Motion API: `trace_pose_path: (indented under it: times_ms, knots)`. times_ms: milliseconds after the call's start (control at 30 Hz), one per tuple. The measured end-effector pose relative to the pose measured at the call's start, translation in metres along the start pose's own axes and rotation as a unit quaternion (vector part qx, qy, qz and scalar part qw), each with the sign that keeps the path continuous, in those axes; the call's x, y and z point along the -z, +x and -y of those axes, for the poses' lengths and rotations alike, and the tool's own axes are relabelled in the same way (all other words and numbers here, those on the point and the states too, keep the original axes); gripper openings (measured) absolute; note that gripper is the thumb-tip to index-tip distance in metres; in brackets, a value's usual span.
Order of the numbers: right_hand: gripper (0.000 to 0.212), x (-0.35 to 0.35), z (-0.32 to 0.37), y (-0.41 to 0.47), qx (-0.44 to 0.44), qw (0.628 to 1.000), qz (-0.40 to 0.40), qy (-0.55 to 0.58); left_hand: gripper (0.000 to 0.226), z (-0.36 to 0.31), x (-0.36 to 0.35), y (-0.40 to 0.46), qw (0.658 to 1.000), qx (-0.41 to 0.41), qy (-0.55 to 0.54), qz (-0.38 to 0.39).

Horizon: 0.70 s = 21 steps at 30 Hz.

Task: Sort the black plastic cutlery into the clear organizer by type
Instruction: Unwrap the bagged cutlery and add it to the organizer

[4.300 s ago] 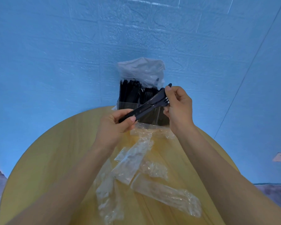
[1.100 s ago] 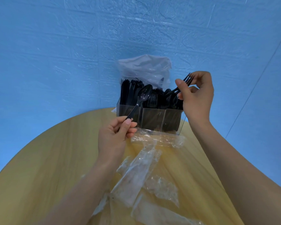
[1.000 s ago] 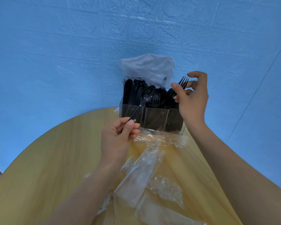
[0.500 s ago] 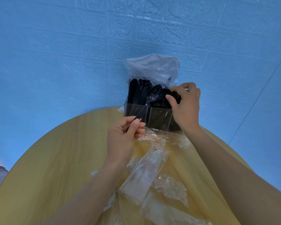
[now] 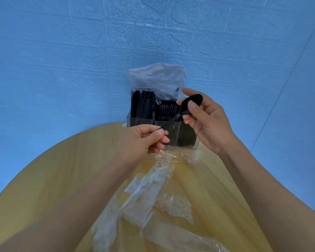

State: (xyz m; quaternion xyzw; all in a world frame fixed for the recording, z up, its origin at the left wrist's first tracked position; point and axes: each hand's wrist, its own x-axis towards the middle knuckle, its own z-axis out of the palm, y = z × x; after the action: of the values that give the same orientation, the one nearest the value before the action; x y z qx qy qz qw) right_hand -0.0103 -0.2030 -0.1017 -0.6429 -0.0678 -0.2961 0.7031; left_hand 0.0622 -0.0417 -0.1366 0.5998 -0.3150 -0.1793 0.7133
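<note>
One spoon held between both hands, in front of the organizer.

Spoon: thin black plastic, judged very light, fairly stiff but likely to flex or snap if bent at the neck; smooth, so a pinch could slip. Left hand pinches the handle end between thumb and curled fingers; right hand pinches the bowl end, thumb on top, other fingers loosely spread. Best hold, I judge: mid-handle, then lower handle-first into the matching compartment. Organizer stands at the far edge of the bench, already dense with upright black cutlery; a bag stands behind it. Empty clear wrappers lie on the bench between the forearms.
</note>
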Motion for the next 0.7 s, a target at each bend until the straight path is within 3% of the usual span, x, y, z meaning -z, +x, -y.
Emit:
trace_pose_path:
  times_ms: [67, 200, 233, 300, 367, 467, 567, 633, 700]
  knots:
    - [0.046, 0.011, 0.008, -0.003, 0.001, 0.999, 0.034, 0.029, 0.016, -0.007, -0.003, 0.007, 0.999, 0.032, -0.016, 0.022]
    - [0.043, 0.027, 0.021, -0.004, -0.002, 0.999, 0.018, 0.031, 0.018, -0.013, -0.015, 0.020, 0.996, 0.065, -0.027, 0.063]
    - [0.041, 0.031, 0.022, -0.004, -0.001, 1.000, -0.004, 0.024, 0.019, -0.012, -0.019, 0.024, 0.997, 0.053, -0.005, 0.063]
    - [0.029, 0.038, 0.023, -0.002, 0.007, 0.998, -0.068, -0.005, 0.017, -0.006, -0.027, 0.034, 0.990, -0.011, 0.138, 0.031]
    - [0.013, 0.045, 0.024, 0.002, 0.027, 0.987, -0.149, -0.054, 0.012, 0.002, -0.032, 0.042, 0.943, -0.095, 0.318, -0.016]
    - [0.025, 0.059, 0.031, 0.008, 0.078, 0.956, -0.247, -0.141, 0.030, 0.013, -0.034, 0.049, 0.872, -0.189, 0.451, -0.033]
    - [0.027, 0.063, 0.035, 0.012, 0.113, 0.936, -0.264, -0.204, 0.041, 0.023, -0.036, 0.056, 0.788, -0.253, 0.561, 0.008]
    - [0.029, 0.061, 0.032, 0.016, 0.126, 0.929, -0.259, -0.235, 0.046, 0.027, -0.037, 0.059, 0.758, -0.267, 0.595, 0.017]
    - [0.032, 0.057, 0.027, 0.019, 0.139, 0.921, -0.262, -0.254, 0.049, 0.031, -0.038, 0.060, 0.755, -0.270, 0.598, 0.018]
